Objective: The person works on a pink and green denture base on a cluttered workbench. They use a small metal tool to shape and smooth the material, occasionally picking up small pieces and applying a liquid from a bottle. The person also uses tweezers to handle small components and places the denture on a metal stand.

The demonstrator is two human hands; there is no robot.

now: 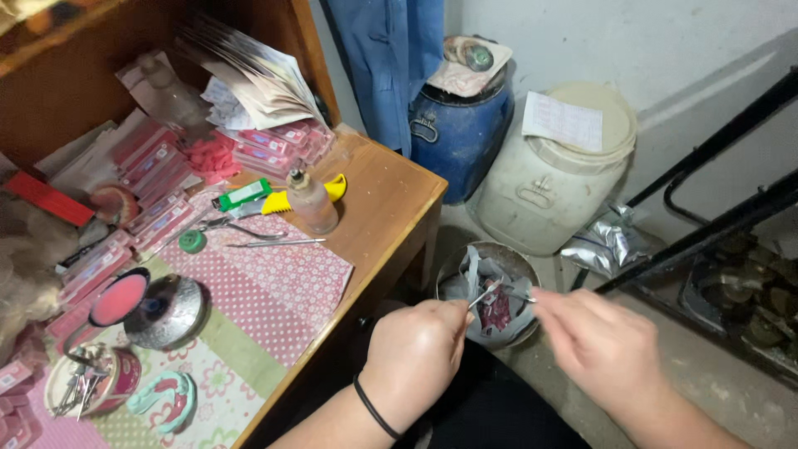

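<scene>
Evidently both hands work over the lined waste bin (488,293), probably so scraps drop in. Left hand (413,353) pinches a thin metal tool (485,293); right hand (600,341), blurred, seems to pinch another beside it.

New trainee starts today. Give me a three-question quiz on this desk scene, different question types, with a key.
1. True or false: the left hand wears a black band at the wrist.
2. Multiple choice: the small clear bottle on the wooden desk stands
A) on the floor
B) beside the yellow-handled tool
C) inside the blue barrel
3. Fill in: below the right hand, a round bin lined with a ____ bag sits on the floor.

Key: 1 true; 2 B; 3 plastic.
</scene>
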